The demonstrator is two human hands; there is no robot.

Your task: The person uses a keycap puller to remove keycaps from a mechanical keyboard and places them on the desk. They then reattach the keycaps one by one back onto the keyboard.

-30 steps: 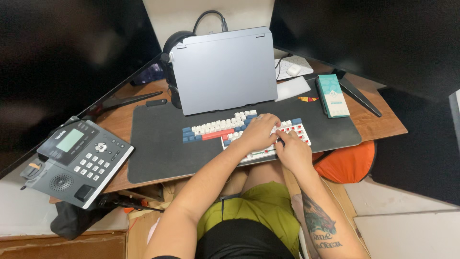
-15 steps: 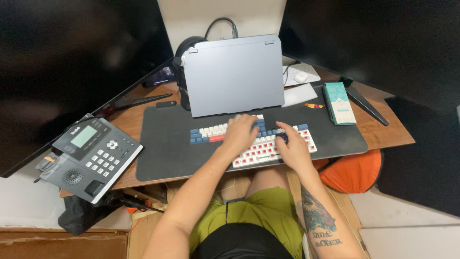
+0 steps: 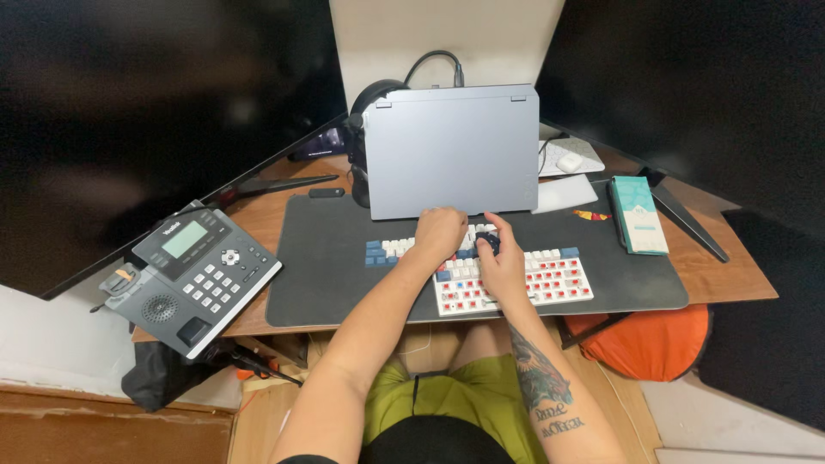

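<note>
Keyboard (image 3: 550, 279): long axis lay left-right across the worktop (image 3: 730, 275); your left hand (image 3: 440, 234) rested curled on loose keycaps (image 3: 388, 250), right hand (image 3: 500, 266) pinching a dark keycap (image 3: 486, 240).

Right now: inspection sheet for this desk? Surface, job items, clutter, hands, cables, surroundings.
Surface: wooden corner desk with a dark desk mat on it.
Job's things: keyboard base showing red switches with many caps off; a row of blue, white and red keycaps lies beside it on the mat.
Clutter: closed grey laptop propped up, desk phone, teal box, headphones behind the laptop.
Hands: left hand rests on the keycaps; right hand pinches a small dark object, kind unclear.
Cables: black cable arcing behind the laptop.
Surroundings: two dark monitors, orange cushion under the desk.
</note>
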